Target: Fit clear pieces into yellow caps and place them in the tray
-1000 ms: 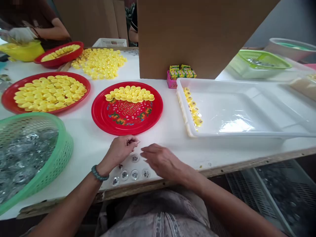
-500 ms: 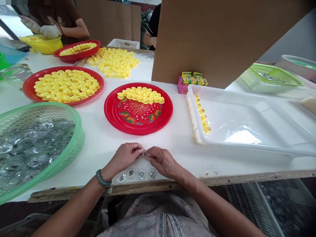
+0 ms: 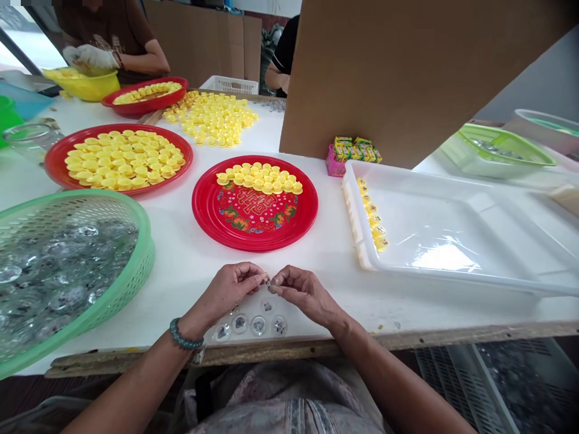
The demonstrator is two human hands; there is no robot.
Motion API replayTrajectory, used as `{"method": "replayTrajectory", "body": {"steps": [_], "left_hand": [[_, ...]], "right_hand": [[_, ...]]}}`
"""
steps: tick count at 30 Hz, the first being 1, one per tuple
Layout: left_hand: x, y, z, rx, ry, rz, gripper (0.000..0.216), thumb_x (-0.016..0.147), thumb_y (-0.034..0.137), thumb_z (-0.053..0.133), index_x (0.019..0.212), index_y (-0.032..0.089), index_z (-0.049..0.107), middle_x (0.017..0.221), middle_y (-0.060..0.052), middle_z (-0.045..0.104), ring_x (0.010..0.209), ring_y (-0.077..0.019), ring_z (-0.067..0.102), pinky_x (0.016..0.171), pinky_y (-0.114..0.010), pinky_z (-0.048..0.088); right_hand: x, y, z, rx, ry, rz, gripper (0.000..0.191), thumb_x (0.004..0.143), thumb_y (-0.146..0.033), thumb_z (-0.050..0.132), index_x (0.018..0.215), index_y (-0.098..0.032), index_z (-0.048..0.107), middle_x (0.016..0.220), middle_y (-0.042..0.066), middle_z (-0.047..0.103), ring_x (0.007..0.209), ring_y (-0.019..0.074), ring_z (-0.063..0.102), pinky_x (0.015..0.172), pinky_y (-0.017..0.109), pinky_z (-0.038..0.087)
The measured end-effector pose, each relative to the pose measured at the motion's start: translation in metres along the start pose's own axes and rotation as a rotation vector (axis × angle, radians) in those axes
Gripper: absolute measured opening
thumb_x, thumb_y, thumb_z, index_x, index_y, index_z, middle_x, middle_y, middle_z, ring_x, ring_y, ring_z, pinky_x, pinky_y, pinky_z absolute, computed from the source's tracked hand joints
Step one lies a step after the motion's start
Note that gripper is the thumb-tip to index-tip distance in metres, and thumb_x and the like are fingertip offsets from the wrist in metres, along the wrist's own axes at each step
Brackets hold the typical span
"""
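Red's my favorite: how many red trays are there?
3: the middle red tray, the near-left red tray, and the far red tray beside the yellow bowl. More may be stacked under the middle one.

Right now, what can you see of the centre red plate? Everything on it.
The red plate is round, glossy and plastic-looking, with a raised rim and a printed middle: characters, orange fruit, green leaves, pale flowers. Yellow pieces sit in close rows across its far part; the near part is bare. It lies flat on the white table. Layered near edges suggest a stack, but I can't be sure. The left grip and right grip are off its near side, not touching it.
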State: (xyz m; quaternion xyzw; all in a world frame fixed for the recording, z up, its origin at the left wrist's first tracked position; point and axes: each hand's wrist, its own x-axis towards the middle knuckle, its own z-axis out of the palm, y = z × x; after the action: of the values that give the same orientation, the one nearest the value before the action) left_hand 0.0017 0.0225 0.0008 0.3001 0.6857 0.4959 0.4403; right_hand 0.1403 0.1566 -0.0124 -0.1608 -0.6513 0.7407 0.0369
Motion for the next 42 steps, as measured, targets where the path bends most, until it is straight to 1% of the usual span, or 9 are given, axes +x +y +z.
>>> {"method": "replayTrajectory", "body": {"steps": [5, 11, 14, 22, 29, 32, 34, 37, 42], "left_hand": [[0.004, 0.007, 0.005, -0.019, -0.025, 0.036, 0.022, 0.077, 0.035, 0.063, 0.084, 0.014, 0.063, 0.072, -0.002, 0.061, 0.063, -0.0132, 0.052, 0.06, -0.023, 0.043], [0.01, 0.008, 0.012, 0.151, 0.024, 0.051, 0.015, 0.079, 0.032, 0.059, 0.079, 0.017, 0.062, 0.065, 0.0, 0.06, 0.06, -0.0146, 0.055, 0.057, -0.024, 0.042], [0.011, 0.01, 0.015, 0.193, 0.047, 0.075, 0.013, 0.08, 0.03, 0.057, 0.081, 0.018, 0.064, 0.064, 0.0, 0.061, 0.06, -0.0144, 0.055, 0.057, -0.024, 0.041], [0.024, 0.007, 0.022, -0.013, 0.108, 0.09, 0.016, 0.081, 0.034, 0.058, 0.079, 0.018, 0.057, 0.067, -0.001, 0.063, 0.065, -0.0161, 0.06, 0.061, -0.024, 0.045], [0.037, 0.019, 0.033, -0.01, 0.065, 0.094, 0.018, 0.08, 0.034, 0.06, 0.075, 0.017, 0.058, 0.067, -0.002, 0.065, 0.064, -0.0158, 0.061, 0.059, -0.023, 0.044], [0.058, 0.045, 0.008, 0.241, 0.08, 0.163, 0.021, 0.081, 0.037, 0.059, 0.073, 0.018, 0.062, 0.068, -0.001, 0.065, 0.065, -0.0158, 0.061, 0.059, -0.023, 0.044], [0.086, 0.065, -0.025, 0.519, 0.346, 0.204, 0.018, 0.082, 0.036, 0.057, 0.079, 0.02, 0.063, 0.076, -0.001, 0.067, 0.071, -0.0167, 0.062, 0.063, -0.025, 0.045], [0.138, 0.086, -0.083, 1.044, 0.729, 0.069, 0.018, 0.083, 0.028, 0.054, 0.097, 0.02, 0.061, 0.098, -0.005, 0.066, 0.09, -0.0205, 0.061, 0.073, -0.027, 0.045], [0.204, 0.086, -0.141, 1.22, 0.68, -0.043, 0.03, 0.073, 0.023, 0.065, 0.1, 0.01, 0.063, 0.106, -0.019, 0.063, 0.098, -0.0312, 0.059, 0.078, -0.034, 0.045]], "right_hand": [[0.001, -0.005, -0.003, -0.015, 0.024, -0.06, 0.019, 0.083, -0.034, 0.06, 0.09, -0.017, 0.058, 0.08, 0.001, 0.06, 0.074, 0.0114, 0.054, 0.068, 0.023, 0.042], [0.003, 0.002, -0.005, -0.307, 0.142, -0.196, 0.013, 0.084, -0.024, 0.058, 0.094, -0.017, 0.06, 0.079, 0.001, 0.063, 0.074, 0.012, 0.057, 0.071, 0.024, 0.045], [0.005, 0.009, -0.006, -0.327, 0.217, -0.25, 0.024, 0.08, -0.018, 0.061, 0.103, -0.02, 0.054, 0.078, -0.001, 0.064, 0.072, 0.0113, 0.059, 0.071, 0.023, 0.047], [0.006, 0.005, -0.007, -0.521, 0.334, -0.371, 0.021, 0.081, -0.02, 0.062, 0.102, -0.021, 0.059, 0.089, 0.002, 0.065, 0.076, 0.0127, 0.06, 0.072, 0.024, 0.05], [0.007, 0.007, -0.009, -0.708, 0.52, -0.47, 0.019, 0.081, -0.023, 0.062, 0.1, -0.021, 0.061, 0.087, 0.004, 0.062, 0.069, 0.0127, 0.057, 0.041, 0.017, 0.043], [0.007, 0.008, -0.013, -0.717, 0.589, -0.446, 0.017, 0.081, -0.026, 0.061, 0.098, -0.022, 0.06, 0.084, 0.003, 0.061, 0.067, 0.0128, 0.056, 0.037, 0.016, 0.04], [0.008, 0.007, -0.015, -0.737, 0.626, -0.441, 0.017, 0.081, -0.027, 0.061, 0.097, -0.022, 0.058, 0.084, 0.003, 0.06, 0.066, 0.0133, 0.056, 0.041, 0.018, 0.045], [0.009, 0.005, -0.015, -0.768, 0.63, -0.465, 0.018, 0.08, -0.025, 0.061, 0.097, -0.022, 0.056, 0.084, 0.003, 0.06, 0.066, 0.0138, 0.057, 0.051, 0.022, 0.05], [0.012, 0.003, -0.017, -0.76, 0.623, -0.494, 0.02, 0.077, -0.022, 0.062, 0.096, -0.022, 0.055, 0.083, 0.002, 0.061, 0.064, 0.0133, 0.057, 0.053, 0.023, 0.051]]}}
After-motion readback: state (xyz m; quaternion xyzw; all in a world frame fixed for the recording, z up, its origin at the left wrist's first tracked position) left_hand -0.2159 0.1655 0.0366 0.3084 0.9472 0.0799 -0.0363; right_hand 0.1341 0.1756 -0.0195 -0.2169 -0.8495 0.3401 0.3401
